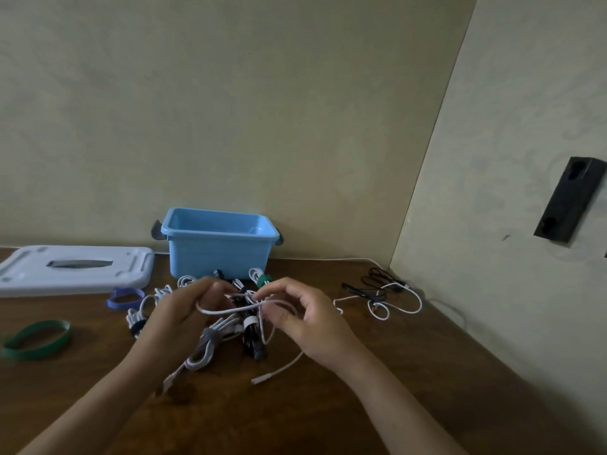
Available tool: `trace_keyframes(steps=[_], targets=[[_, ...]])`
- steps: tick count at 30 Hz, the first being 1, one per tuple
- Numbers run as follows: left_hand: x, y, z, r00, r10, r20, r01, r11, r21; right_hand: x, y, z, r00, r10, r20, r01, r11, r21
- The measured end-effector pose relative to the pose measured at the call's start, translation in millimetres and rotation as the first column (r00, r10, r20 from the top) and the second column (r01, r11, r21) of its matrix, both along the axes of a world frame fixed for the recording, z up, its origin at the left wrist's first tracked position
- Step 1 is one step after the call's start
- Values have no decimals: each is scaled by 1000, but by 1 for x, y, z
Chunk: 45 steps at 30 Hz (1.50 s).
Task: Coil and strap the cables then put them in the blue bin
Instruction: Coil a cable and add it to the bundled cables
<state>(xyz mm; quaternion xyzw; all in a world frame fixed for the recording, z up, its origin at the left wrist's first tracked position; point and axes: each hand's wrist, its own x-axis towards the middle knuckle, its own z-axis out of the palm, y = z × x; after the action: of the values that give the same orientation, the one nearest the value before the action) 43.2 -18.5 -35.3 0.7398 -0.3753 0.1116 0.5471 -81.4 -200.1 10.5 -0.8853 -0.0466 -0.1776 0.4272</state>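
My left hand [184,315] and my right hand [308,323] are raised over the brown table, both holding one white cable [241,309] that loops between them; its plug end [258,380] trails down onto the wood. Under my hands lies a pile of strapped cable bundles [210,344], white and black, with grey, white and green straps. The blue bin [218,246] stands open behind the pile against the wall. A loose white cable [399,302] and a black cable [374,280] lie tangled to the right.
A white lid [75,269] lies at the back left. A purple strap [124,298] and a green strap [36,339] lie looped on the left of the table. A wall closes in on the right, carrying a black socket block [571,201].
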Motion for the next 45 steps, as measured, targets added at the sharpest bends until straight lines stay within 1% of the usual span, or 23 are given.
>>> trace_keyframes(steps=[2,3,5,7,8,10,13,15,18,20,22,25,28,30,31,33,35,36,38,41,43,45], targets=[[-3,1,5,999,2,-32,-4,998,-59,-1,-13,-7,995,-95,-33,88,982,-169],[-3,1,6,1000,4,-26,-5,999,-41,-1,-19,-11,990,-132,-52,117,967,-228],[-4,1,6,1000,27,15,-28,998,54,-4,-30,-20,979,-187,-85,158,950,-271],[-5,1,5,998,34,51,-43,984,171,-7,-41,-27,958,-240,-156,185,935,-303],[-5,1,5,997,26,66,-40,977,211,-8,-46,-30,945,-264,-191,186,919,-347],[-3,2,4,995,27,98,-51,969,242,-10,-55,-35,932,-289,-221,175,889,-424],[0,3,1,986,81,149,-114,967,227,-10,-66,-42,933,-314,-175,218,881,-419],[3,5,-1,981,122,152,-152,968,200,-9,-69,-46,931,-336,-139,250,869,-427],[9,7,-5,979,147,143,-172,968,184,-7,-66,-50,938,-313,-150,223,874,-431],[12,7,-7,978,156,141,-182,963,198,-4,-64,-54,936,-308,-171,215,884,-416],[13,8,-6,977,153,146,-182,959,218,-1,-63,-55,929,-322,-184,238,899,-368],[13,8,-5,977,84,197,-141,944,297,5,-65,-56,926,-332,-180,266,912,-313],[15,5,-6,977,11,214,-85,936,341,13,-69,-52,918,-351,-185,278,902,-329],[14,5,-5,975,-25,220,-52,939,340,19,-71,-48,901,-382,-205,285,879,-382],[13,5,-4,972,-47,229,-32,944,327,20,-73,-44,897,-396,-194,300,871,-390],[12,6,-2,969,-90,231,12,948,317,22,-76,-31,902,-422,-94,365,860,-356],[10,6,0,975,-121,188,50,936,348,21,-79,-10,905,-425,34,417,867,-274],[9,5,2,978,-136,159,70,929,362,21,-80,2,906,-418,68,423,882,-208],[4,5,6,983,-169,70,132,919,371,23,-75,23,912,-398,103,408,907,-104],[-8,6,15,963,-260,-70,265,872,412,34,-61,46,912,-376,163,388,920,-52],[-16,7,16,943,-309,-121,330,833,444,41,-47,53,927,-332,175,336,942,5],[-19,6,15,929,-350,-117,364,813,455,49,-34,53,951,-260,169,251,965,75]])
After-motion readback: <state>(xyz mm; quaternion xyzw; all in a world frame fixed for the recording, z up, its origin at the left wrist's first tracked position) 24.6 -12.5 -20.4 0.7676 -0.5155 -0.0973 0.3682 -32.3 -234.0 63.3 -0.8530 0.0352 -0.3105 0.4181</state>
